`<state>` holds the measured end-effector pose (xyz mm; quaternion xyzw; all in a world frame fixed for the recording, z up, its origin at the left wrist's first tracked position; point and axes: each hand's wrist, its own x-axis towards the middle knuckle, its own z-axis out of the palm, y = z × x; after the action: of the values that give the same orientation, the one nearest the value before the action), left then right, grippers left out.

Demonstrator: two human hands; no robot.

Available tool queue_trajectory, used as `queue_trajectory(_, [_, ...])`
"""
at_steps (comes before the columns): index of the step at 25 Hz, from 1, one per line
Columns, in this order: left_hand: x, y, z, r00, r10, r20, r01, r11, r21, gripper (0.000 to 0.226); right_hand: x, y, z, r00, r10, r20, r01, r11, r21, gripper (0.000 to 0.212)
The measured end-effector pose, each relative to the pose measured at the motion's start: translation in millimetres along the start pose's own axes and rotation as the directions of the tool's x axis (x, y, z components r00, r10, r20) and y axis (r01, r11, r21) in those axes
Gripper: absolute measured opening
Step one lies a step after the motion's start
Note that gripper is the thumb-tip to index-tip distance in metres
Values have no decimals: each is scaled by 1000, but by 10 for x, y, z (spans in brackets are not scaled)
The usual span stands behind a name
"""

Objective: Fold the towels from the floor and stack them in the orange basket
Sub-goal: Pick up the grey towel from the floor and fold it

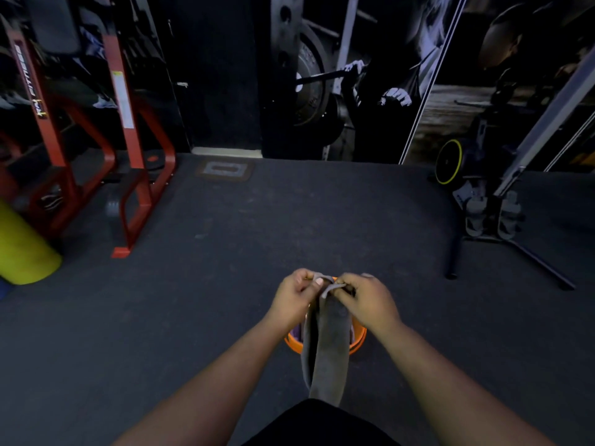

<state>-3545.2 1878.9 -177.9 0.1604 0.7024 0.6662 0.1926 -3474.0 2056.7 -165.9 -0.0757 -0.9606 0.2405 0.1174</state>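
Two hands meet at the top edge of one grey towel [326,342], which hangs in a narrow strip with its long axis running straight down toward the person, directly over the orange basket [359,344] on the floor below. The left hand [294,292] and right hand [367,299] sit side by side, equally near, fingers [318,281] curled and pinching the gathered upper corners together. Beyond them lie the dark gym floor [289,214], a red frame [135,175] and a yellow roller [22,252].
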Motion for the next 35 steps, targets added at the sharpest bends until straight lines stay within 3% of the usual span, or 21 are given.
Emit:
queue_trajectory(3, [-32,10,3,998,16,55,-19,998,58,15,83,-94,28,999,42,-3,-42,993,-113,25])
queue_trajectory(11, [-105,-17,-125,996,-20,89,14,997,71,35,164,-213,46,995,85,45,-79,989,-122,40])
queue_trajectory(15, [-68,25,-195,997,79,-2,-76,970,230,15,215,-225,9,995,40,91,-23,984,-178,32])
queue_trajectory(20, [31,36,-308,977,211,-44,-164,861,481,16,201,-89,-35,959,-96,265,153,968,-201,27])
queue_trajectory(24, [213,-6,-618,926,288,-243,-103,813,573,15,118,284,-187,897,111,427,99,893,-439,42])
queue_trajectory(26, [257,-53,-725,940,266,-212,-75,769,635,18,84,404,-262,926,171,337,29,857,-515,46])
queue_trajectory(28, [258,-108,-690,949,199,-245,-15,804,594,19,102,399,-298,977,126,172,-8,826,-564,40])
queue_trajectory(30, [256,-103,-609,933,108,-344,45,912,408,17,126,350,-325,996,45,75,-7,894,-449,27])
queue_trajectory(32, [278,13,-537,929,41,-367,39,978,206,14,106,294,-377,1000,20,3,-20,995,-100,13])
queue_trajectory(33, [302,102,-510,934,21,-356,24,992,121,14,106,286,-410,998,53,-21,-50,992,115,19])
queue_trajectory(35, [367,335,-449,946,11,-323,-8,1000,13,18,172,248,-512,986,143,-86,-84,874,479,32])
